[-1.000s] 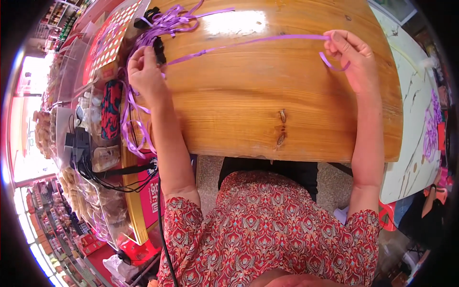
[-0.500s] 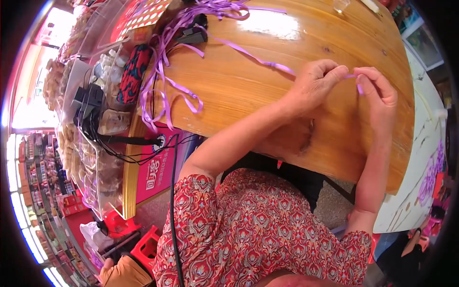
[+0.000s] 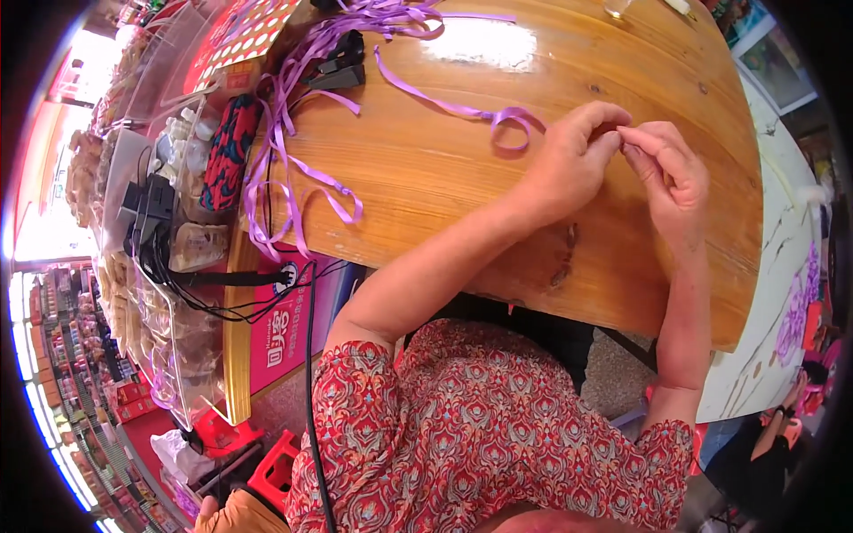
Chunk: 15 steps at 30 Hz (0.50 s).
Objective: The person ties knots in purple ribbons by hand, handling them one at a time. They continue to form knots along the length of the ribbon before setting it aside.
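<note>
Above the wooden table [image 3: 426,178], both my hands meet at the fingertips. Thumb and fingers of my left hand [image 3: 579,160] are pinched together on a purple ribbon [image 3: 435,99], which runs off leftward across the table and makes a small loop beside that hand. My right hand [image 3: 666,173] pinches at the same spot, its fingertips touching those of the left. The ribbon's end between the fingertips is hidden. A tangle of more purple ribbons [image 3: 284,147] hangs over the table's left edge, with a black clip-like object [image 3: 342,67] among them.
Left of the table stand clear plastic bins [image 3: 169,115] of packaged goods, a red-and-black patterned pouch [image 3: 233,151] and black cables [image 3: 155,231]. A small glass [image 3: 616,9] is at the far edge. On the right, a white marble-patterned table [image 3: 746,373] carries more purple ribbon [image 3: 795,311]. Red stools [image 3: 275,471] stand lower left.
My hands have drawn together and moved slightly left; the gap with ribbon showing between them has closed. A loop has formed in the ribbon beside my left hand.
</note>
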Available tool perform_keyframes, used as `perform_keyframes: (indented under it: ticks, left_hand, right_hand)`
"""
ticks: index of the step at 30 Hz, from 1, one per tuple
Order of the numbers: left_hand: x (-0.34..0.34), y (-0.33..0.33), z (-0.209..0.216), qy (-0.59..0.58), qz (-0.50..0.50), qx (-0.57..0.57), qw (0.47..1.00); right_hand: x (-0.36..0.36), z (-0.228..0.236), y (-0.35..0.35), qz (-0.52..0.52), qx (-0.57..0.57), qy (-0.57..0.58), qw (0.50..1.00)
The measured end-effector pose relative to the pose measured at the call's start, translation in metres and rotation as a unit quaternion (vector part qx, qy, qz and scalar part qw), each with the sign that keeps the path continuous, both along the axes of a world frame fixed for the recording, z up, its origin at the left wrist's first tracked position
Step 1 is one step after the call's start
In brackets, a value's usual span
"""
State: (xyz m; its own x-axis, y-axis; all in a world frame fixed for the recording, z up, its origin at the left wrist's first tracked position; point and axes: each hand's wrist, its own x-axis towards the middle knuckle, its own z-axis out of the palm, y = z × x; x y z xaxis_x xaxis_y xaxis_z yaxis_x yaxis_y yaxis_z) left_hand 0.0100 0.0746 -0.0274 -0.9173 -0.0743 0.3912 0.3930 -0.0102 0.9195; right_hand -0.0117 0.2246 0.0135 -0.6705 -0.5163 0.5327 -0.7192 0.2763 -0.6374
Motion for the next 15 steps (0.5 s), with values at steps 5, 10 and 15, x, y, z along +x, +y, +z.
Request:
perform_keyframes:
  ticks: [5,10,15]
  left_hand:
    - [0.005,-0.001,0.005,-0.184,-0.1,0.105,0.972]
    - [0.008,-0.016,0.017,-0.17,-0.049,0.073,0.981]
    - [0.008,-0.015,0.017,-0.172,-0.02,0.126,0.977]
  right_hand:
    - [-0.002,0.001,0.004,-0.041,0.042,0.15,0.987]
    - [-0.002,0.003,0.009,-0.035,-0.009,0.029,0.999]
    - [-0.008,0.0,0.021,-0.049,-0.073,-0.039,0.995]
